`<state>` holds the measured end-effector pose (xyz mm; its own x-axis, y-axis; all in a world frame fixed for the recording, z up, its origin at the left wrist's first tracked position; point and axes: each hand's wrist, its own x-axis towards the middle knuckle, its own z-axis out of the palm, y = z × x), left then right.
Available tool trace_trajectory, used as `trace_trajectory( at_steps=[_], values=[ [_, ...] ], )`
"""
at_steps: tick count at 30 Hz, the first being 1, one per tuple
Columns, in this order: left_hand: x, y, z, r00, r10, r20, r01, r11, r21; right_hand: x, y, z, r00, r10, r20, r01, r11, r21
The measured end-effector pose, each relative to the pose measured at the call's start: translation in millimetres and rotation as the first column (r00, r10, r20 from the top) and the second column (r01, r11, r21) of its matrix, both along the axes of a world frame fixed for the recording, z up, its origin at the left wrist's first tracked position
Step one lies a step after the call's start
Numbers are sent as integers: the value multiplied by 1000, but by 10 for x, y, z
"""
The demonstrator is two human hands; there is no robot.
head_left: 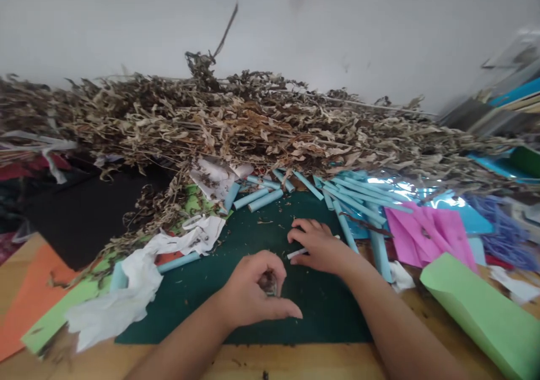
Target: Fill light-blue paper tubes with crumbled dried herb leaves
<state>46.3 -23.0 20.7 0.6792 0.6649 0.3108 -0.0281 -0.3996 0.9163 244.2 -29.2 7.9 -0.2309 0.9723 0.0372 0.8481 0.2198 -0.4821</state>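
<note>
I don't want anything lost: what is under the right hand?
A white stick pokes out from under the right hand, above the green mat. The hand covers the mat there, so anything else beneath it cannot be seen.

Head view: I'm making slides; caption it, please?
Left hand and right hand over a green mat, blue tubes and dried plants beyond.

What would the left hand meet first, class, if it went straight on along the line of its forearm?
Ahead of the left hand, probably the right hand or the white stick beside its thumb; depth is unclear, so it might pass above both.
</note>
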Motion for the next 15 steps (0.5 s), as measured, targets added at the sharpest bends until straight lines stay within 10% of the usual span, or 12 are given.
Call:
trace_trajectory(
  at_steps=[9,12,15],
  values=[
    [7,26,-107,997,-48,67,71,911,-407,-165,62,224,851,-28,-525,147,971,186],
    [22,37,-129,998,-50,35,60,906,-419,-339,-42,611,572,69,-817,288,916,279],
    [27,43,-150,999,-43,6,43,929,-367,-567,-205,994,79,190,-979,102,975,197]
  ],
)
